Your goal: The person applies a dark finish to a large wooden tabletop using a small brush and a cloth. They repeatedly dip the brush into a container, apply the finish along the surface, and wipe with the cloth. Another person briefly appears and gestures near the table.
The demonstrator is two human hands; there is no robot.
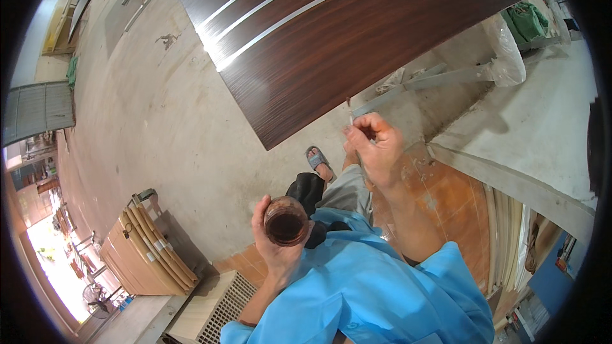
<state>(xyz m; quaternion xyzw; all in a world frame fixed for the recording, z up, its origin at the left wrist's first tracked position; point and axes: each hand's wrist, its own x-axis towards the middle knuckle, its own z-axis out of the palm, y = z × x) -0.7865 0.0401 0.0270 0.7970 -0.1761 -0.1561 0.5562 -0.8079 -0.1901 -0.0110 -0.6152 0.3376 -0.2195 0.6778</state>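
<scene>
In my left hand (pixel 275 242) is a small glass jar (pixel 286 224), its open mouth toward me and dark brown stuff inside and around the rim. The fingers wrap round its side, low in front of my body. My right hand (pixel 378 153) pinches a thin, pale-handled brush (pixel 350 114) with a dark reddish-brown tip. That tip is right by the near long edge of a glossy dark brown wood-grain panel (pixel 306 64) with several silvery stripes; whether it touches the edge I cannot tell.
Wrapped flat boards (pixel 150 251) lean at the lower left, beside a pale crate with a grid side (pixel 220 312). A pale ledge (pixel 510 165) runs along the right. Clear plastic wrap (pixel 507 57) and a green bag (pixel 526 22) are at the upper right.
</scene>
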